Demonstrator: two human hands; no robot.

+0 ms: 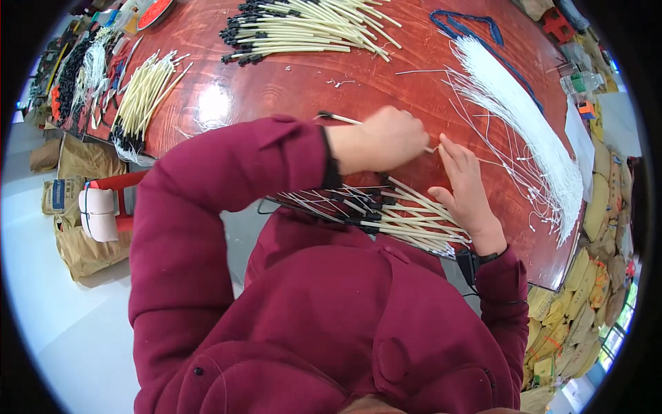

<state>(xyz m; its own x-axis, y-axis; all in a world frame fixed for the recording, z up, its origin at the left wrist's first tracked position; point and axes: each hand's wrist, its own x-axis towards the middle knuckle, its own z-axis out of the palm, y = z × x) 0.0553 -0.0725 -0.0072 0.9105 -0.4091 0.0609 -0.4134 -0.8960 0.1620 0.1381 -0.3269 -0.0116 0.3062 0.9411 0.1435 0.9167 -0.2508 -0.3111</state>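
Observation:
My left hand [383,140] is closed around a cream tube with a black end [336,118], holding it over the red-brown table [289,83]. My right hand [465,186] lies beside it with fingers stretched, its fingertips pinching a thin white cord [432,149] at the tube's tip. Below both hands, at the table's near edge, lies a loose pile of cream tubes with black ends [393,217]. Both arms wear dark red sleeves.
A thick bundle of white cords [531,131] runs along the right of the table, with a blue strap [469,24] at its far end. More tube piles lie at the far middle [303,31] and left [145,93]. Brown sacks [83,165] and a red stool [110,200] stand on the floor at left.

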